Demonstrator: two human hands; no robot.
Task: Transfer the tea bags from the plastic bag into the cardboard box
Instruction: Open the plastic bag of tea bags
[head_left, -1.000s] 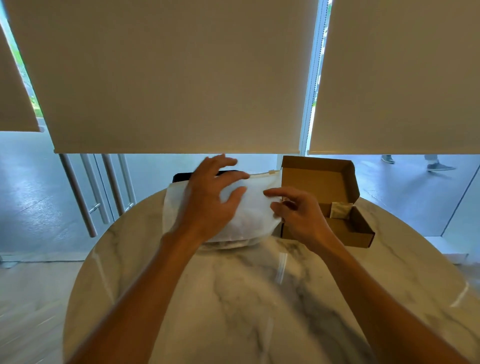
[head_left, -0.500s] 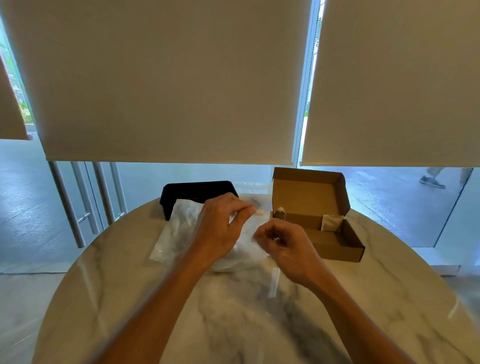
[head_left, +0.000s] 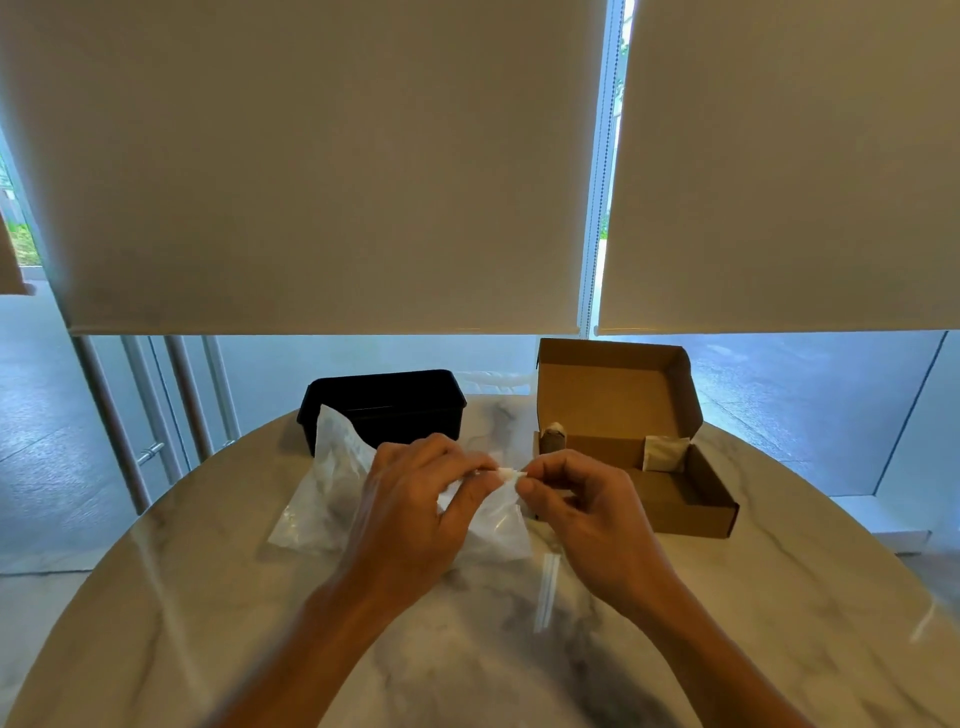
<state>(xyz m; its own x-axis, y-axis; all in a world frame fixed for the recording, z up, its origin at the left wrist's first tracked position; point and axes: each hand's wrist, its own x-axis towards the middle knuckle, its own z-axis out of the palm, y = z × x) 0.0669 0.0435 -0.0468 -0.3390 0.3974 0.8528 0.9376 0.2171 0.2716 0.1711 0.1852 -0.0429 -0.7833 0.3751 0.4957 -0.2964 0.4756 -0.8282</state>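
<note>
Glossy marble table (head_left: 727, 597); both hands pinch crinkly plastic bag (head_left: 332, 488).

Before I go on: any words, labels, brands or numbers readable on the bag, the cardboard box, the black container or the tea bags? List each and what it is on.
None can be read.
Plastic bag: frosted, no print showing.
Cardboard box: plain brown inside and out.
Black container: no label visible.
Tea bag in the box: pale, no legible marking.
</note>
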